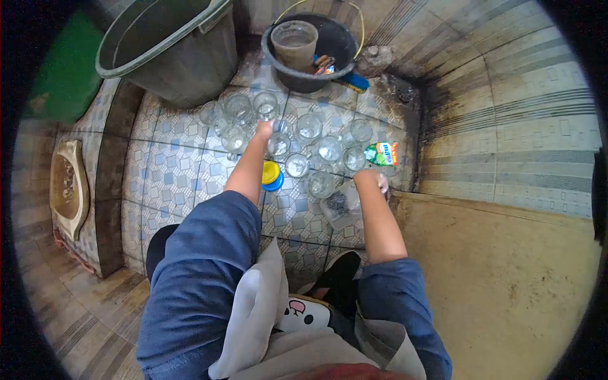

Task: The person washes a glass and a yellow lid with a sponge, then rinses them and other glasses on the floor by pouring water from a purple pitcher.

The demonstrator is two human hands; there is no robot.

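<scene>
My left hand (265, 130) reaches among the glassware on the tiled floor, its fingers closed at a small clear glass item (277, 126). Around it stand several glass jars or mugs (310, 128). My right hand (375, 180) is at the right side of the group, with whitish foam or material at its fingers; what it holds is too small to make out. Just below and left of it lies a clear plastic tray (340, 206) with a dark scouring pad. A green and white packet (382, 154) lies above my right hand. Yellow and blue lids (272, 176) sit below my left hand.
A large grey tub (183, 69) stands at the upper left. A black bucket (304, 79) holds a cloudy container (294, 47), with a blue brush (354, 82) beside it. A floor drain (402, 92) is in the far corner. A beige ledge (494, 253) runs along the right.
</scene>
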